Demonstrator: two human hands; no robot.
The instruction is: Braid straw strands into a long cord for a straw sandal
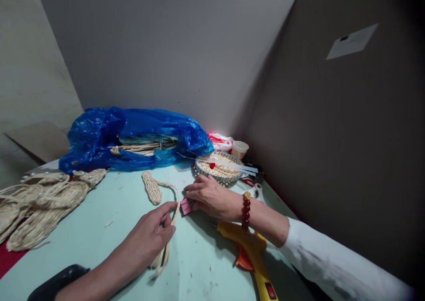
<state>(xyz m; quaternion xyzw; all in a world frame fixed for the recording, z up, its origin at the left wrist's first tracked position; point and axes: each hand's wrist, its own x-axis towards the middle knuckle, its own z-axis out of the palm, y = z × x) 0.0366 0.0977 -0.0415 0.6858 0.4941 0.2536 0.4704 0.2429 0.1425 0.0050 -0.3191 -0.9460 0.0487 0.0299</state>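
My right hand [210,197], with a red bead bracelet at its wrist, pinches a small pink clip [186,206] just right of a braided straw cord [172,187]. The pink clip is close beside the cord; whether it grips it I cannot tell. My left hand [156,228] holds the same cord down on the table, index finger stretched toward the clip and the other fingers curled. The cord runs from a small woven straw sole [152,188] beyond my hands. Its lower part passes under my left hand, partly hidden, and ends in loose strands.
A yellow glue gun [250,252] lies near my right forearm. Behind are a round basket [219,168] with white sticks, scissors [257,192], a paper cup [239,149] and a blue plastic bag [96,135] of straw. Woven straw pieces [49,212] lie left; grey panels [166,48] stand behind.
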